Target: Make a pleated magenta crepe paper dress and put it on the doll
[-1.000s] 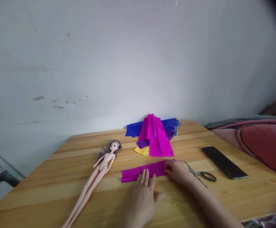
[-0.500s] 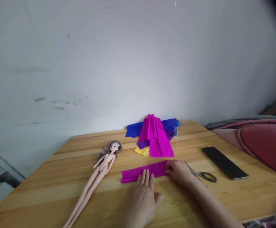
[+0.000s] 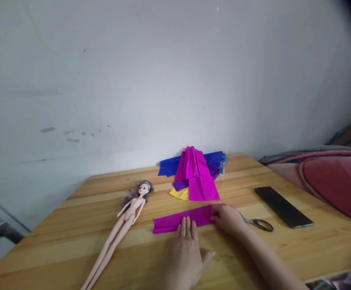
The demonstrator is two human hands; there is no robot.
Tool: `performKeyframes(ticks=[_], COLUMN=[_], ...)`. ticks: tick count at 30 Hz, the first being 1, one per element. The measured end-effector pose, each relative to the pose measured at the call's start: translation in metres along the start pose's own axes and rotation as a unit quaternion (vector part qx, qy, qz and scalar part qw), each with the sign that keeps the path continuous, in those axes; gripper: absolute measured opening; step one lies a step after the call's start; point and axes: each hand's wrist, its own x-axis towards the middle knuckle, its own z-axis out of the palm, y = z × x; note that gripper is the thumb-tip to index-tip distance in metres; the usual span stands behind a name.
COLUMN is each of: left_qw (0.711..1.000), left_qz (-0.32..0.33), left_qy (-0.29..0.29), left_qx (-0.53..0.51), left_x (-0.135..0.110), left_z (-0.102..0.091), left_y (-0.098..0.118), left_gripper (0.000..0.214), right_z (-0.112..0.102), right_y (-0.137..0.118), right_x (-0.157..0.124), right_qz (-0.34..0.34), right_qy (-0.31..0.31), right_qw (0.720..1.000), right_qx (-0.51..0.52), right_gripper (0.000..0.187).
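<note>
A folded magenta crepe-paper strip (image 3: 175, 221) lies flat on the wooden table (image 3: 73, 225). My left hand (image 3: 187, 249) rests flat on the table with its fingers stretched out, the fingertips pressing the strip's near edge. My right hand (image 3: 228, 218) is curled at the strip's right end, its fingers closed on that end. An unclothed doll (image 3: 124, 219) with grey-brown hair lies on its back to the left of the strip.
A pile of magenta, blue, purple and yellow paper (image 3: 195, 173) lies against the wall with a glue stick (image 3: 222, 164) beside it. Scissors (image 3: 258, 223) lie just right of my right hand. A black phone (image 3: 283, 206) is farther right. A pink blanket (image 3: 329, 177) borders the table's right side.
The view has shifted slightly. My left hand has slid a little to the right along the strip's near edge. The right hand stays at the strip's end.
</note>
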Motion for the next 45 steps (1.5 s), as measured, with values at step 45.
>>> performKeyframes(ticks=[45], left_qw=[0.998], left_qz=[-0.018], left_qy=[0.065], left_qx=[0.005], left_x=[0.004], left_z=[0.015], left_y=[0.004], left_gripper=[0.064], right_z=[0.000], right_y=[-0.007], right_x=[-0.017], right_qz=[-0.104], right_qy=[0.052], right_qw=[0.984], right_qx=[0.139], right_gripper=[0.035])
